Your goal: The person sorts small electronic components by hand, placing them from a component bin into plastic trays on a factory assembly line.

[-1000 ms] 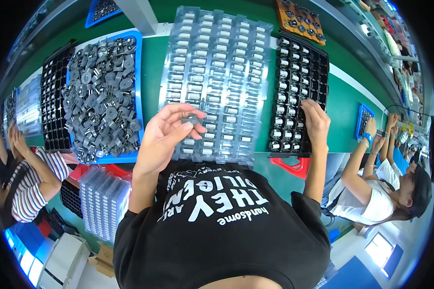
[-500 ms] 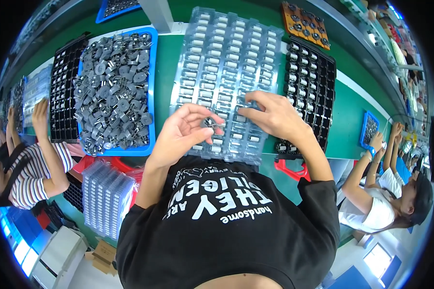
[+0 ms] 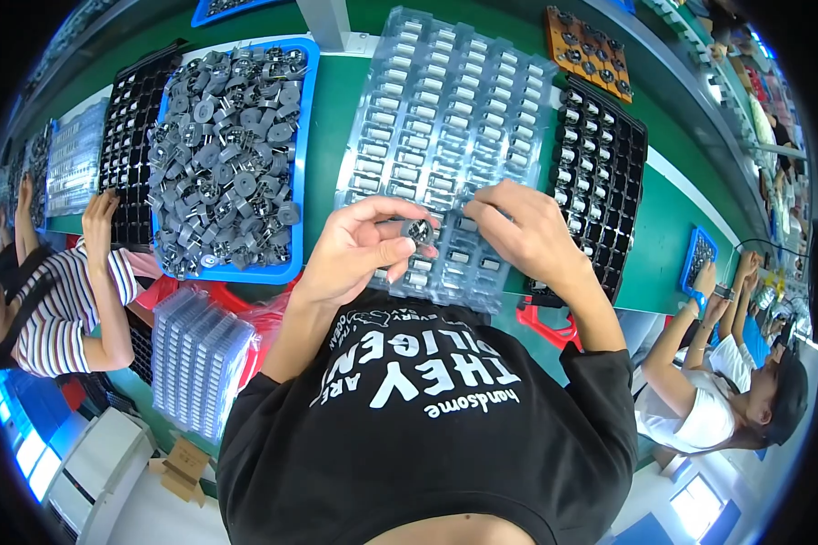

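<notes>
My left hand (image 3: 359,252) is closed in a pinch over the near part of a clear plastic blister tray (image 3: 347,177). Between its thumb and fingertips sits a small round dark part with shiny metal (image 3: 419,231), its face turned upward. My right hand (image 3: 525,229) is just to the right, its thumb and fingers drawn together low over the tray's pockets. Whatever is in those fingertips is hidden. Rows of small silver cylindrical parts (image 3: 437,71) fill the tray's pockets.
A blue bin (image 3: 307,136) heaped with grey round parts (image 3: 223,154) stands left. Right of the clear tray lies a black tray (image 3: 629,163), partly filled. An orange-brown fixture board (image 3: 589,54) sits behind. Stacked clear trays (image 3: 195,363) are low left. Co-workers sit at both sides.
The round part in my left hand has turned to show its face. My right hand stays low over the tray, its fingers slightly shifted. The whole view has shifted a little.
</notes>
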### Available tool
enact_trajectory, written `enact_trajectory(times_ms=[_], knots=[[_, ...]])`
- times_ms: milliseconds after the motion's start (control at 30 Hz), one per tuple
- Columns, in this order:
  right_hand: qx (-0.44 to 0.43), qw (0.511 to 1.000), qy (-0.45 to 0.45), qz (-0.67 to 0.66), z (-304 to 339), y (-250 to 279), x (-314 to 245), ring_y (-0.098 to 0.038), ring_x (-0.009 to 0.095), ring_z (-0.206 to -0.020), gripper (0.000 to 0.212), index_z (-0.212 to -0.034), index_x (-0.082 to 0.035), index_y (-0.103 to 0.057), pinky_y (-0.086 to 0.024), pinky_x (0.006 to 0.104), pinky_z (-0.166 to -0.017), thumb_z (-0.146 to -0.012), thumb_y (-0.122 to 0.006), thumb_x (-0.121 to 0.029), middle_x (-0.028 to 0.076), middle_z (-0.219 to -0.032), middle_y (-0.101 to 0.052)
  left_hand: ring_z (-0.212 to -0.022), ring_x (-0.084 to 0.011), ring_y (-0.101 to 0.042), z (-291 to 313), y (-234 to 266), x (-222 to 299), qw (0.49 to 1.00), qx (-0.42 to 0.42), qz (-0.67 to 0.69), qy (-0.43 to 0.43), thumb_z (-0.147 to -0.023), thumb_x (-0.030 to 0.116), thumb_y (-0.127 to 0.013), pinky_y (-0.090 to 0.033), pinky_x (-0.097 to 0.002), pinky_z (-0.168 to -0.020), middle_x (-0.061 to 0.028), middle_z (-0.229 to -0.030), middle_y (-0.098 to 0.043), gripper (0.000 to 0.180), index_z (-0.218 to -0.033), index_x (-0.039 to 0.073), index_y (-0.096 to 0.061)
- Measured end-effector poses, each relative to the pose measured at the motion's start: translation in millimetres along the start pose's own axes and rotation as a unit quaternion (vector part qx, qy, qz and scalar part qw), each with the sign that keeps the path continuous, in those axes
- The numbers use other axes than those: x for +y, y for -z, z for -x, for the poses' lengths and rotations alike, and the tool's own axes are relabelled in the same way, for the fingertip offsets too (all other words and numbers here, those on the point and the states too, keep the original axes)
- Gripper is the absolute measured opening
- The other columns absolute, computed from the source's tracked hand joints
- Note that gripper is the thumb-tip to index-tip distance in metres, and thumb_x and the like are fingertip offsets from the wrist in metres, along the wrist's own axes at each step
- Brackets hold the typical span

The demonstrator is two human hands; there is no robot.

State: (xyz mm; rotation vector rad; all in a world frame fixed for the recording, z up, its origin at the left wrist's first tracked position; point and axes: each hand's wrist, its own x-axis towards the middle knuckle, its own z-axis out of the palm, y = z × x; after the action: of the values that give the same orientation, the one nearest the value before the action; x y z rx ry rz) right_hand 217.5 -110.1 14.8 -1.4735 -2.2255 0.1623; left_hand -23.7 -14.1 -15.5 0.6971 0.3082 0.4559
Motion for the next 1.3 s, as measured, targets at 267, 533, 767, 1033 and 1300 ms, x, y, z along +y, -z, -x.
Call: enact_trajectory(times_ms=[267,533,767,1033,1300], knots=[[-0.072,0.996,-0.056,-0.024,7,-1,9,-0.064,0.024,-0.080,0.026,-0.096,-0.008,-0.066,-0.054,0.0352,-0.066,-0.072,-0.073,-0.003,0.007,-0.098,-0.061,-0.093,-0.0278,-0.067,-2,2,-3,0.999,0.036,-0.008,0.012,-0.091,-0.003,-0.064,-0.050,-0.0248,-0.056,-0.0239,-0.119,-0.060,0.029,-0.119,-0.004,-0.059],[-0.101,0.995,0.010,-0.010,5,3,14,-0.064,0.027,-0.083,0.020,-0.096,-0.002,-0.064,-0.055,0.0368,-0.070,-0.078,-0.072,-0.004,0.009,-0.097,-0.062,-0.097,-0.0294,-0.068,-2,-2,-4,0.998,0.044,-0.029,0.016,-0.090,-0.004,-0.065,-0.050,-0.0254,-0.058,-0.0215,-0.119,-0.060,0.031,-0.121,-0.004,-0.059],[0.092,0.955,-0.078,-0.270,-11,14,-25,-0.069,0.025,-0.082,0.025,-0.100,-0.001,-0.068,-0.056,0.0332,-0.070,-0.075,-0.074,0.004,0.013,-0.098,-0.068,-0.092,-0.0284,-0.069,0,-4,-8,0.999,0.033,-0.016,0.013,-0.088,-0.001,-0.070,-0.050,-0.0251,-0.056,-0.0209,-0.118,-0.061,0.036,-0.122,-0.005,-0.058],[0.113,0.975,0.011,-0.192,-14,9,-40,-0.071,0.027,-0.087,0.029,-0.100,0.001,-0.069,-0.059,0.0344,-0.070,-0.074,-0.081,-0.002,0.016,-0.101,-0.070,-0.080,-0.0177,-0.066,2,-11,-3,0.999,0.045,-0.020,-0.011,-0.083,-0.001,-0.075,-0.050,-0.0244,-0.056,-0.0193,-0.117,-0.062,0.041,-0.119,-0.009,-0.058],[0.122,0.975,0.050,-0.179,-18,8,-36,-0.071,0.026,-0.080,0.033,-0.101,0.000,-0.070,-0.059,0.0329,-0.065,-0.072,-0.083,-0.005,0.012,-0.099,-0.066,-0.087,-0.0163,-0.064,5,-16,-3,0.998,0.046,-0.031,-0.006,-0.078,-0.007,-0.076,-0.052,-0.0231,-0.059,-0.0189,-0.119,-0.059,0.041,-0.116,-0.010,-0.060]])
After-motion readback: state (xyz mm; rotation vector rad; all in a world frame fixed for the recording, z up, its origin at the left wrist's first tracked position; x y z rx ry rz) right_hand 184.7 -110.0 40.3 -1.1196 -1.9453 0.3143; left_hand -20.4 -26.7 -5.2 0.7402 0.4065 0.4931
